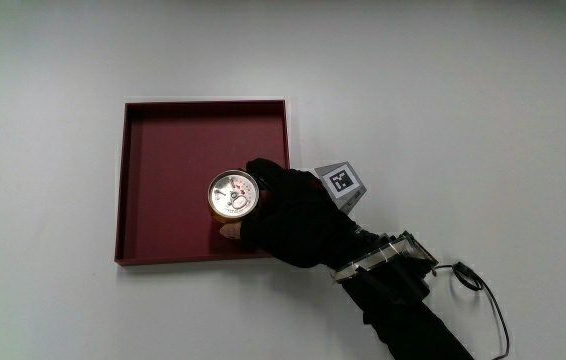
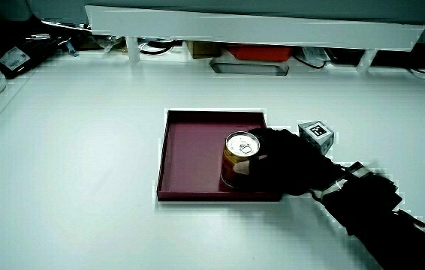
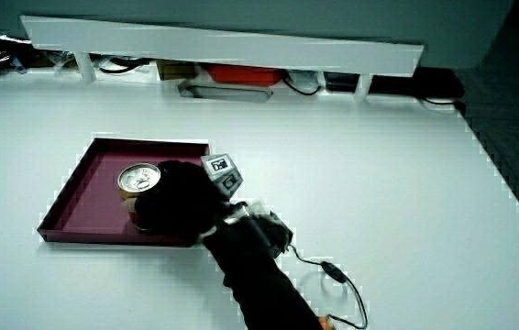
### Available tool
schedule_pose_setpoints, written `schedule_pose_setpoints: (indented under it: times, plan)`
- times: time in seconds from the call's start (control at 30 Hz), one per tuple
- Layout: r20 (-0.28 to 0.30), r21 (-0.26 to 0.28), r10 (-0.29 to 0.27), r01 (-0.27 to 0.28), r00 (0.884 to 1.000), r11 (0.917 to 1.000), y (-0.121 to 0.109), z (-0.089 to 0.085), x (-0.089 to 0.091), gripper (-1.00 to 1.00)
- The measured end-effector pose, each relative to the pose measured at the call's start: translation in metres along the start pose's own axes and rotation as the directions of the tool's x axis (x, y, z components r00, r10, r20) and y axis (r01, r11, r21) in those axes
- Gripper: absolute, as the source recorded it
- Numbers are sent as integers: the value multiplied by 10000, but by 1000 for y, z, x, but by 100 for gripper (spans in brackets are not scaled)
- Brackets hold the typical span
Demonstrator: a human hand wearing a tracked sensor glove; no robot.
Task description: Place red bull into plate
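Hand (image 1: 298, 215) grips can (image 1: 234, 194) (upright) in tray (image 1: 163, 150) on white table (image 1: 463, 100).

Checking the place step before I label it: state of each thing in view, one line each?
can: upright inside the tray, lid unopened, gripped from the side.
tray: flat on the table, holding only the can, in the part nearer the person.
hand: fingers wrapped around the can, not yet released, forearm lying over the tray's rim.
patterned cube: on the back of the hand, pattern facing up.
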Motion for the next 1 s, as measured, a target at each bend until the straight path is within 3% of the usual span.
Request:
schedule_pose_setpoints:
  times: [0.03,0.07,0.13,0.17,0.5,0.7,0.87,0.93,0.97,1.0]
  plan:
    - [-22,-10,181,-181,9998,9998,1,0,1,0]
    - [43,-121,-67,68,10000,9999,1,1,0,0]
    - [-69,-71,158,-159,9999,9998,1,1,1,0]
    - [-53,-102,4,-4,10000,9999,0,1,-2,0]
    - [-224,-114,46,-49,9997,9999,0,-1,4,-48]
    - [-610,-312,122,-141,9981,9994,-2,2,1,-76]
    - [-350,-981,137,-171,9993,9950,-10,13,-20,-100]
    - [-772,-1406,101,-209,9970,9898,-17,19,-32,-100]
    - [-1213,-1699,-254,45,9923,9855,-23,22,-43,-100]
    - [-1197,-1827,-360,137,9922,9831,-27,27,-49,-100]
